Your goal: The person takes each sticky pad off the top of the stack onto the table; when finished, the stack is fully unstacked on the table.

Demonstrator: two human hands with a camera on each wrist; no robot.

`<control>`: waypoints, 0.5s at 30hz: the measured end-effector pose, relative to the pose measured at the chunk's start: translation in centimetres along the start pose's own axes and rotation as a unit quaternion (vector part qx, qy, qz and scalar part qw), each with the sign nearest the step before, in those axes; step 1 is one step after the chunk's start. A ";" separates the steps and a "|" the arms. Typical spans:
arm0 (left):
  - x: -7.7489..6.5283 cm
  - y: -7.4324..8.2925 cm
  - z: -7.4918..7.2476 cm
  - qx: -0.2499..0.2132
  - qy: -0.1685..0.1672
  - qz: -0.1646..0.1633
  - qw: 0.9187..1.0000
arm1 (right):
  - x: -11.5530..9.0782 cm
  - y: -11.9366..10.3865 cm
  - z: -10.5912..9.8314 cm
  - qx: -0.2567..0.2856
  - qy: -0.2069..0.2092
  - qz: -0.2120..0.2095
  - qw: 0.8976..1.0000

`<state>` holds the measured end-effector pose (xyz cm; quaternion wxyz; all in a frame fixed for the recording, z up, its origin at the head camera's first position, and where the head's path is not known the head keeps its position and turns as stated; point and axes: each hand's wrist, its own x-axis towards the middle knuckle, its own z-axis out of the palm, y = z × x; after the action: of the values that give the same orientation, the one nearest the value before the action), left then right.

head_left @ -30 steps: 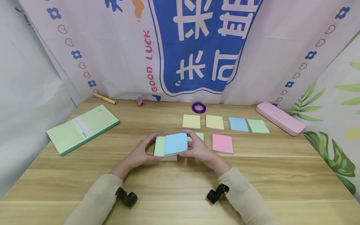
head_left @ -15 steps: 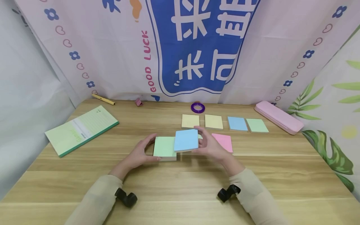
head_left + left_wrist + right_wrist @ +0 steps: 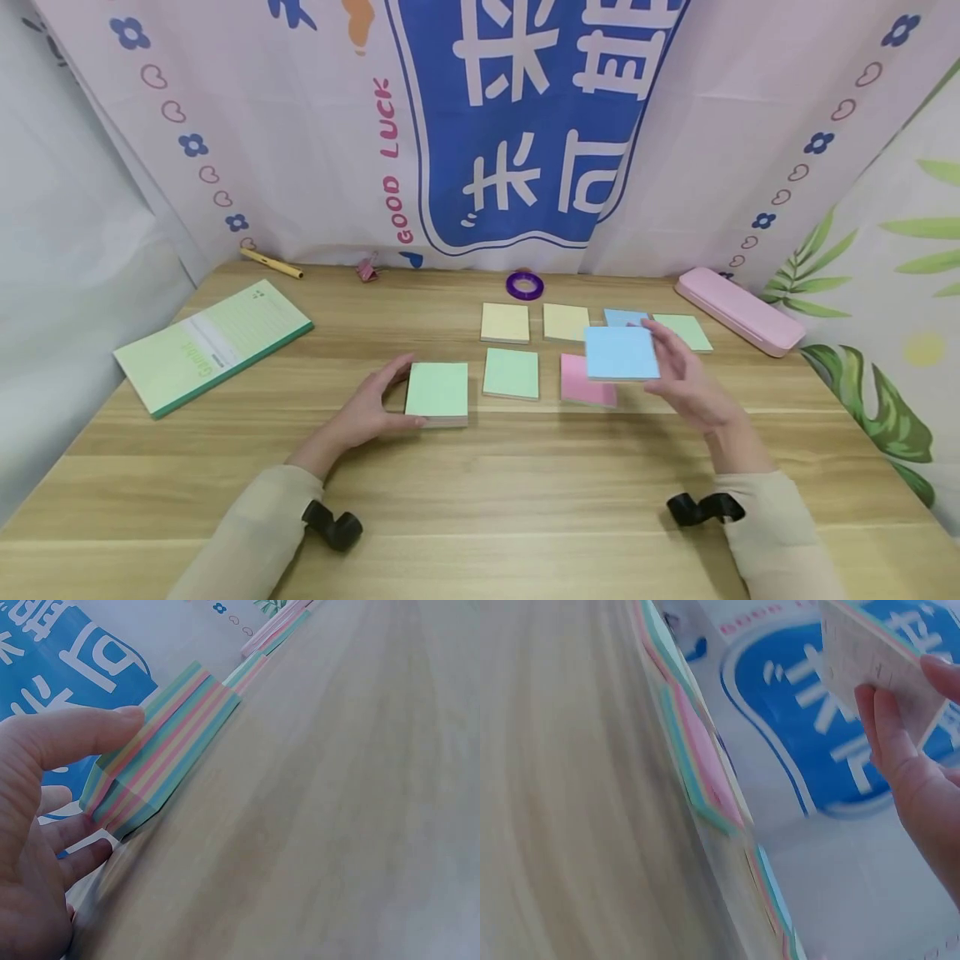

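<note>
In the head view my left hand (image 3: 367, 407) holds a stack of sticky note pads (image 3: 437, 392) with a green top, thumb at the near side. Striped layered edges of this stack (image 3: 165, 746) show in the left wrist view. My right hand (image 3: 693, 385) grips a blue sticky note pad (image 3: 621, 353) by its right side, raised above the table. From below, the right wrist view shows its pale underside (image 3: 870, 667). A pink pad (image 3: 573, 383) lies partly hidden under the held pad. Between it and the stack is a green pad (image 3: 512, 373).
Two yellow pads (image 3: 505, 322), another blue pad (image 3: 625, 317) and a green pad (image 3: 684, 332) form a back row. A pink case (image 3: 741, 311), purple tape roll (image 3: 524, 286), pink binder clip (image 3: 367, 269), yellow pen (image 3: 272, 263) and green notebook (image 3: 213, 346) lie around them.
My right hand has lifted the blue pad off the left stack and carried it right, past the green pad, to above the pink one. My left hand has stayed at the stack.
</note>
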<state>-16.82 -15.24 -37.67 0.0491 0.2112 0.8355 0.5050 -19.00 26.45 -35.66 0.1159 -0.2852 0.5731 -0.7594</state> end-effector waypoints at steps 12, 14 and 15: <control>0.7 -3.7 0.3 0.007 0.003 0.009 1.000 | -4.2 0.3 -5.8 -0.006 0.022 0.069 0.997; 0.8 -3.7 0.4 0.005 0.003 0.009 1.000 | -4.5 0.8 -6.4 0.009 0.032 0.077 0.996; 0.8 -3.7 0.4 0.004 0.002 0.009 1.000 | -4.7 1.1 -6.6 0.014 0.037 0.081 0.996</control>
<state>-18.51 -16.10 -40.90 0.0420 0.2176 0.8358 0.5024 -19.13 33.77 -39.28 0.1593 -0.2078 0.5873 -0.7658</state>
